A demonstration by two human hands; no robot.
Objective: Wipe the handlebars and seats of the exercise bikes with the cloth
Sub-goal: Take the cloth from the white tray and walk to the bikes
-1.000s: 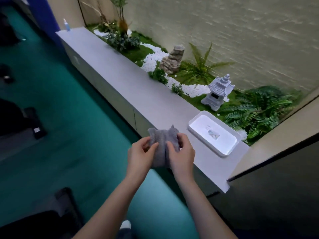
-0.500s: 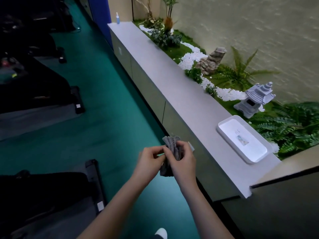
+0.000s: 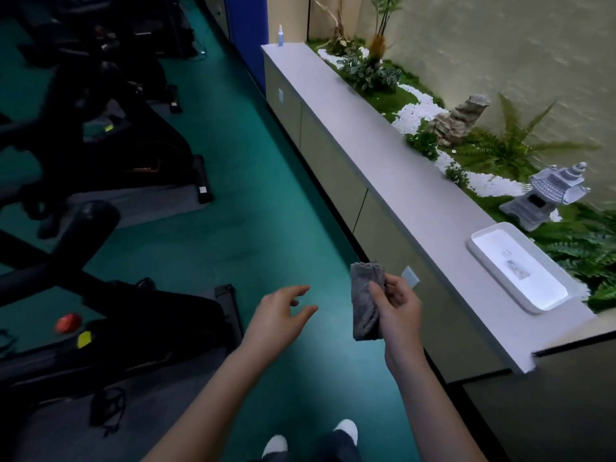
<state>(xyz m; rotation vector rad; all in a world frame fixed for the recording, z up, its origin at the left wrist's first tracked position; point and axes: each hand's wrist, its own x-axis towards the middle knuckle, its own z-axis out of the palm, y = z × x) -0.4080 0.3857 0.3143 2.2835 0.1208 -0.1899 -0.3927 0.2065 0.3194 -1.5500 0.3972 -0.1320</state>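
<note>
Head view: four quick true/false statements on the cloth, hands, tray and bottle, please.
1. The right hand grips the grey cloth. True.
2. The left hand holds the cloth too. False: it is open, with fingers spread, and apart from the cloth.
3. The white tray lies on the green floor. False: it sits on the ledge, near the stone lantern.
4. A spray bottle stands at the ledge's far end. True.
</note>
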